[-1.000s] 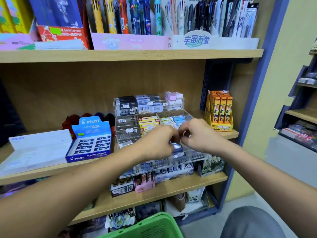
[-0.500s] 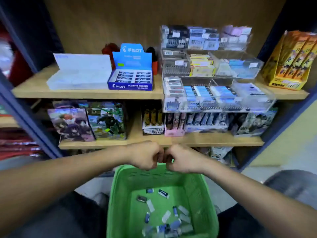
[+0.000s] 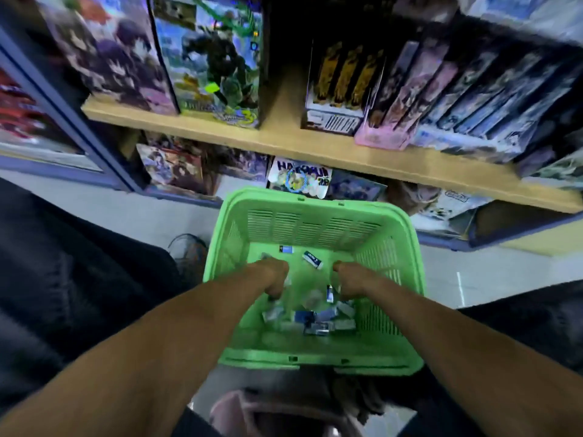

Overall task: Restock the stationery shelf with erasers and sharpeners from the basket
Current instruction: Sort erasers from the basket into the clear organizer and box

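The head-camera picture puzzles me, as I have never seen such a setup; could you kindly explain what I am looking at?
There is no machine here: a person wears one wide-angle camera on the head, looking forward and down, so the two bare arms coming in from below are that person's own. Both reach into a green basket standing on the floor before a shelf of boxed goods. Small erasers lie loose on the basket floor, most heaped toward the near side. The left hand and right hand are both down among them with fingers curled. The picture is blurred and the fingers point away from the camera, so I cannot tell whether either grip holds anything.
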Available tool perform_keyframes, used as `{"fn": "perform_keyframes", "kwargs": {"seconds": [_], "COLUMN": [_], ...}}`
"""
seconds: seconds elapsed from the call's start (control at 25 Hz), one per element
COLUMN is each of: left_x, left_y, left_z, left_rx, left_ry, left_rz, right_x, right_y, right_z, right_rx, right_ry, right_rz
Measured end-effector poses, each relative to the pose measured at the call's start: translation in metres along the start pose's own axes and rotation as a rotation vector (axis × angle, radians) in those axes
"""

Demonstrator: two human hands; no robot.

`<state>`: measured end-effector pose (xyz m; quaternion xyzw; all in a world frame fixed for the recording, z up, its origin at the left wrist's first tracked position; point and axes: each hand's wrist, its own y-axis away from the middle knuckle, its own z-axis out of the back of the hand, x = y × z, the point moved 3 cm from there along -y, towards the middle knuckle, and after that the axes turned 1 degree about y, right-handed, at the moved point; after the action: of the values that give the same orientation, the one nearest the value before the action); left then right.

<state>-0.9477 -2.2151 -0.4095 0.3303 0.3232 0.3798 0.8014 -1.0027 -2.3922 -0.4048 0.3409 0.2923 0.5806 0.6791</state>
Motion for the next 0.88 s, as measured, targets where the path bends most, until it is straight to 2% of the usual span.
{"fn": "perform_keyframes", "kwargs": {"seconds": [0.16,0.32,0.44,0.68,0.88], "left_x": [0.007,-0.019,-0.043,-0.04,-0.041], "left_y": [-0.028,-0.038,-0.046,-0.053,-0.05], "left_z": [-0.042,-0.057,-0.074,-0.081,-0.084], "left_rx": [0.126,0.13,0.155,0.217,0.28], "left_ry": [0.025,0.109,0.08,-0.006,0.207], "left_rz": [0.002,-0.071,-0.138,-0.136,-0.137], "right_x": [-0.002,0.025,0.036,0.039,0.034], "right_y": [-0.008,-0.009,-0.009,-0.026,-0.04], "right_z": [-0.042,-0.056,-0.057,-0.065,-0.073], "right_rx": [0.055,0.077,0.113,0.338,0.369], "right_ry": [0.049,0.083,0.165,0.194,0.219], "right_rz": [0.008,0.157,0.169,0.228,0.279]}}
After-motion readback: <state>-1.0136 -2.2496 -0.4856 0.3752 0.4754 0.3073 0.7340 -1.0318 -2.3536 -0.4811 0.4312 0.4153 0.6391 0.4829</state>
